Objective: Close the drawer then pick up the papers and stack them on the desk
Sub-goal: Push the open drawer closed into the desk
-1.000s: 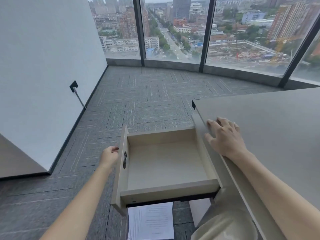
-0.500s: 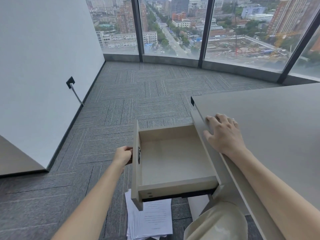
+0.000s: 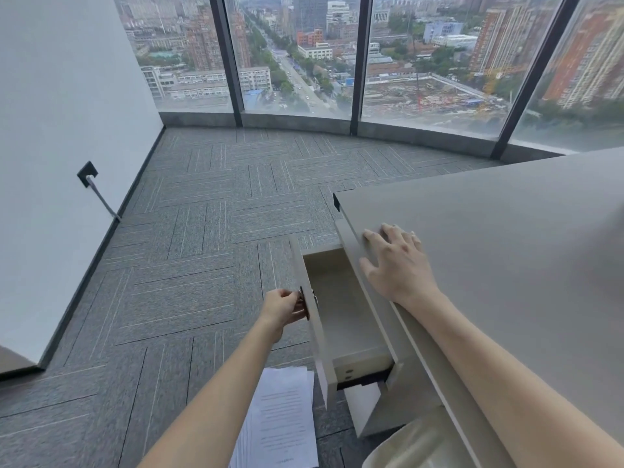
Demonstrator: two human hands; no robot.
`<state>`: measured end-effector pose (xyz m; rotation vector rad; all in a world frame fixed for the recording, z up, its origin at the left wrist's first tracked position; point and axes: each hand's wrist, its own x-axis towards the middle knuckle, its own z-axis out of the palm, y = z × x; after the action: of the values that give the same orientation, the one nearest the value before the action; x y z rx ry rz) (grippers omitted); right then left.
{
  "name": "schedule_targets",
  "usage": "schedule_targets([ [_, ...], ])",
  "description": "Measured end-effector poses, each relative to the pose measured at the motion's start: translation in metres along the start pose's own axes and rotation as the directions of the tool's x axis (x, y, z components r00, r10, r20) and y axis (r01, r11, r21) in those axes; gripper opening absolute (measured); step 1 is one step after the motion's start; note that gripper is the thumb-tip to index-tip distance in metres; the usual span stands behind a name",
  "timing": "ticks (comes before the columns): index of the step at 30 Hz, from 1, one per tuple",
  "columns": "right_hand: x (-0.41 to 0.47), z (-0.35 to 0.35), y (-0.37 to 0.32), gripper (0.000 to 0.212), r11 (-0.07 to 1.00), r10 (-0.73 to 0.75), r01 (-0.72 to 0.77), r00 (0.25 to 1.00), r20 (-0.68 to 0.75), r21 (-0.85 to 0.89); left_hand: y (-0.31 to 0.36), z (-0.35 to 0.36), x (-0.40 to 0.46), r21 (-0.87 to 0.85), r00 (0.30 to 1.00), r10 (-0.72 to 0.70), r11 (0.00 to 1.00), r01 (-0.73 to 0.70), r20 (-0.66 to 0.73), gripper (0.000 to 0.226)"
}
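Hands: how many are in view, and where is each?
2. The left hand is at the front of the part-open drawer; the right hand lies flat on the desk edge.

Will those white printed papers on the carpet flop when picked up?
Probably: the white printed papers look thin and loose, so they'd likely bend. Fanned unevenly on the grey carpet, some sheets may slide apart. Likely light.

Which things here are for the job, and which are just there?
For the job:
drawer, partly open
left hand at the drawer front
papers on the floor
desk, with the right hand flat on it

Just there:
socket and its cable
windows
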<state>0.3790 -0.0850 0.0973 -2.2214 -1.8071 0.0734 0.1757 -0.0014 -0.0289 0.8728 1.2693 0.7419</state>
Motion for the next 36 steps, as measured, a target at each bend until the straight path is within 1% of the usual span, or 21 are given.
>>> schedule_targets([
  [4, 0.001, 0.000, 0.000, 0.055, 1.000, 0.002, -0.002, 1.000, -0.001, 0.006, -0.002, 0.025, 0.008, -0.001, 0.999, -0.001, 1.000, 0.001, 0.050, 0.014],
  [7, 0.001, 0.000, -0.001, 0.056, 1.000, 0.001, -0.001, 1.000, -0.005, 0.009, -0.001, 0.042, 0.012, -0.006, 0.998, -0.010, 1.000, 0.010, 0.064, 0.008],
  [12, 0.000, -0.001, -0.002, 0.052, 1.000, 0.006, -0.006, 1.000, -0.012, 0.025, 0.002, 0.065, 0.015, -0.005, 0.994, -0.030, 1.000, 0.031, 0.101, 0.012],
  [17, 0.000, -0.001, -0.003, 0.050, 1.000, 0.006, -0.006, 1.000, -0.013, 0.030, 0.003, 0.082, 0.014, -0.065, 0.990, -0.040, 0.997, 0.050, 0.136, 0.010],
  [21, 0.000, -0.001, -0.003, 0.051, 1.000, 0.011, -0.011, 1.000, -0.016, 0.024, 0.002, 0.096, 0.015, -0.107, 0.992, -0.043, 0.993, 0.056, 0.121, 0.011],
  [25, 0.000, -0.001, -0.005, 0.047, 1.000, 0.011, -0.011, 1.000, -0.020, 0.021, -0.001, 0.102, 0.020, -0.098, 0.995, -0.032, 0.994, 0.041, 0.091, 0.017],
  [29, 0.000, 0.000, -0.006, 0.046, 1.000, 0.017, -0.016, 1.000, -0.024, 0.018, -0.002, 0.105, 0.020, -0.117, 0.997, -0.024, 0.993, 0.033, 0.075, 0.013],
  [34, 0.000, 0.000, -0.005, 0.046, 1.000, 0.017, -0.017, 0.999, -0.028, 0.011, -0.002, 0.099, 0.023, -0.103, 0.989, -0.082, 0.990, 0.095, 0.124, 0.007],
  [36, -0.001, -0.001, -0.006, 0.047, 1.000, 0.017, -0.017, 0.999, -0.027, 0.009, 0.000, 0.098, 0.026, -0.092, 0.983, -0.130, 0.985, 0.142, 0.132, 0.020],
])
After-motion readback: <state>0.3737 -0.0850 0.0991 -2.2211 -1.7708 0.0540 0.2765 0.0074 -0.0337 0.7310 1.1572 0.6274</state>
